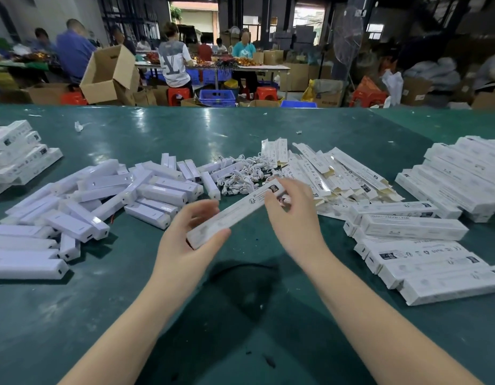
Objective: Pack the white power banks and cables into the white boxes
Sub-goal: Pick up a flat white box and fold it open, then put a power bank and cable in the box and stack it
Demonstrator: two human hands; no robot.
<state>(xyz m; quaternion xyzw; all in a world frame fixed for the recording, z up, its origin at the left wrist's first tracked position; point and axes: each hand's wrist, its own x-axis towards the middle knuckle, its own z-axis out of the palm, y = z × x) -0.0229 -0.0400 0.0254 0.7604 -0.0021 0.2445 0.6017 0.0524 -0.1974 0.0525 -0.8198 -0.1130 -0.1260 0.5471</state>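
Holding one long white printed cardboard box (236,212) above the middle of the green bench (185,129), both hands work at opposite ends of it. The left hand (185,234) grips the near end, thumb on top and fingers curled beneath. The right hand (293,215) pinches the far end, fingers bent over the box's end; what they do at the flap cannot be made out. Both forearms are bare and reach in from the bench's near edge.

Counts: one box in hand. The loose pile of white rectangular power banks (96,201) toward the left edge numbers several dozen; overlap prevents an exact figure. The heap of coiled white cables (240,173) at mid-bench is too tangled to count. Flat unfolded white boxes (332,173) lie fanned just behind the right hand, number uncertain. Closed white boxes (413,243) lie stacked toward the right edge, roughly ten visible in the nearer group, with a further stack (468,173) cut off by the frame. Another stack of boxes (15,154) at the far left is also cut off.

The box's contents are hidden.
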